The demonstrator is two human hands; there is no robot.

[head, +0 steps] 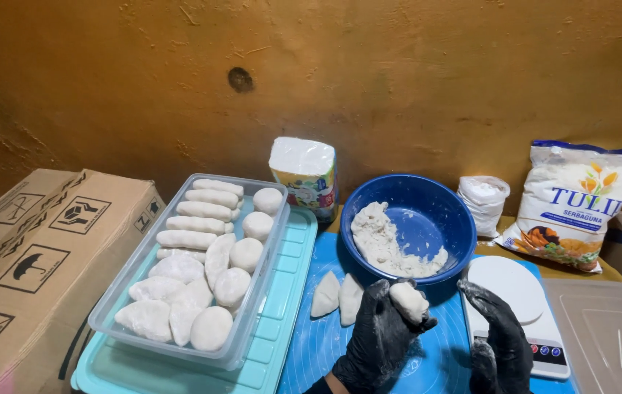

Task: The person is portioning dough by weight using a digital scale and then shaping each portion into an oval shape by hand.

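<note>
My left hand (378, 337), in a black glove, is closed around a small lump of white dough (409, 300) above the blue silicone mat (439, 361). My right hand (499, 337), also black-gloved, hovers just to its right with fingers curled and nothing in it. Two flat folded dough pieces (337, 296) lie on the mat in front of the left hand. Behind them a blue bowl (428, 206) holds a mass of sticky white dough (382, 244).
A clear plastic tray (127, 288) of shaped dough logs, balls and folded pieces sits on a turquoise lid (282, 306) at left. A cardboard box (26, 263) stands far left. A white kitchen scale (519, 292), flour bags (574, 201), small packet (483, 201), a carton (305, 175) and a clear lid (610, 332) are nearby.
</note>
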